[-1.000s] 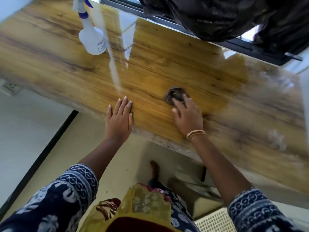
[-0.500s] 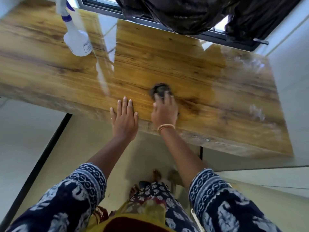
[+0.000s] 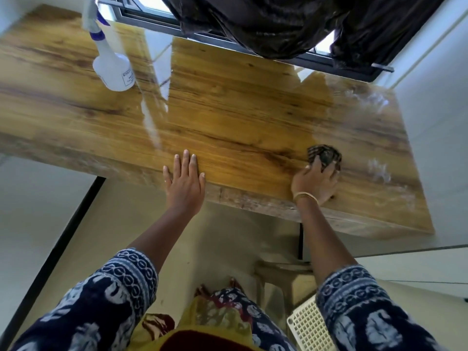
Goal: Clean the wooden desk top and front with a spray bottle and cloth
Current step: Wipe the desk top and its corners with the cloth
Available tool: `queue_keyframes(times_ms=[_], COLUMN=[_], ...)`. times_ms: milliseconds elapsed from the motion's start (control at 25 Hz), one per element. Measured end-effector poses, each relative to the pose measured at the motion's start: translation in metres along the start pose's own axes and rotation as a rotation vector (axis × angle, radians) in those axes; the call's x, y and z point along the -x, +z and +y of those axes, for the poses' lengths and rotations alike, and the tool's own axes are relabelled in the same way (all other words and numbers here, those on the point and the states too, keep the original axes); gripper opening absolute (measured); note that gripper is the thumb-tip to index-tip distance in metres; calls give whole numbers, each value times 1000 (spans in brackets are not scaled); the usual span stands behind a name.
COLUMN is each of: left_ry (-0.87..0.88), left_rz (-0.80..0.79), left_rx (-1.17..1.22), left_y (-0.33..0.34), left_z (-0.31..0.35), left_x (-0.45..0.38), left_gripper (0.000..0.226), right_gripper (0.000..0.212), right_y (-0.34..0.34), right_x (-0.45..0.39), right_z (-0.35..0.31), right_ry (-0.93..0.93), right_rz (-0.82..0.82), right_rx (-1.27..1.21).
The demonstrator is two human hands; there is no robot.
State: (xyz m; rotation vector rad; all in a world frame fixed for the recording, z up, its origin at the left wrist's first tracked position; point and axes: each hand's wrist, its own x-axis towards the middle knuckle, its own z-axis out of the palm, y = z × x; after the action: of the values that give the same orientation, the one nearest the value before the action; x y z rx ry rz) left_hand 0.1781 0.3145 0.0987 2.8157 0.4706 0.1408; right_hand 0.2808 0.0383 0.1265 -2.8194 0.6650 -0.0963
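Observation:
The glossy wooden desk top [image 3: 228, 102] stretches across the view, with white smears on its right part. My left hand [image 3: 186, 182] lies flat with straight fingers at the desk's front edge. My right hand [image 3: 316, 181] presses a dark crumpled cloth [image 3: 324, 154] onto the desk near the front right; its fingers curl over the cloth and hide part of it. A white spray bottle [image 3: 114, 69] with a blue collar stands upright at the back left of the desk, away from both hands.
A window frame [image 3: 152, 20] with a dark curtain [image 3: 291, 21] hanging over it runs behind the desk. White walls close in on the left and right. Below the desk front are a stool [image 3: 281, 272] and a cream lattice basket [image 3: 309, 325] on the floor.
My right hand has slid the cloth to the right along the desk, away from my left hand. My left hand has stayed flat at the front edge.

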Motion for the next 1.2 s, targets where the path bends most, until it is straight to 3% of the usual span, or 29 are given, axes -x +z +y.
queue_keyframes(times_ms=[80, 160, 240, 320, 400, 560, 680, 760, 920, 1000, 1080, 1200], left_ry=[-9, 10, 86, 177, 237, 299, 315, 324, 330, 342, 372, 397], left_rz=[-2, 12, 27, 26, 4, -12, -43, -52, -59, -61, -72, -108], left_rx=[32, 78, 86, 71, 75, 75, 98, 106, 97, 82, 60, 69], left_y=[0, 1, 2, 4, 7, 13, 14, 13, 15, 18, 22, 28], left_z=[5, 16, 34, 52, 64, 81, 102, 119, 149, 160, 173, 195], left_x=[1, 4, 8, 11, 12, 13, 3, -13, -50, -71, -90, -118], left_gripper=[59, 60, 58, 59, 61, 63, 65, 62, 53, 52, 54, 55], right_gripper=[48, 46, 45, 45, 46, 47, 49, 50, 45, 45, 46, 46], right_y=[6, 18, 20, 12, 5, -16, -15, -8, 12, 13, 13, 3], right_x=[28, 58, 69, 44, 9, -31, -36, -29, -32, -66, -119, -198], right_z=[-33, -52, -49, -30, 5, 81, 61, 23, -25, -22, -7, 33], right_ry=[-149, -441, -692, -788, -605, -70, 144, 13, -617, -781, -735, -474], right_rz=[-19, -60, -132, -143, -78, 29, -1, -7, -113, -153, -128, -56], right_rx=[-5, -15, -23, -17, 1, -66, -39, 15, 28, 41, 29, 26])
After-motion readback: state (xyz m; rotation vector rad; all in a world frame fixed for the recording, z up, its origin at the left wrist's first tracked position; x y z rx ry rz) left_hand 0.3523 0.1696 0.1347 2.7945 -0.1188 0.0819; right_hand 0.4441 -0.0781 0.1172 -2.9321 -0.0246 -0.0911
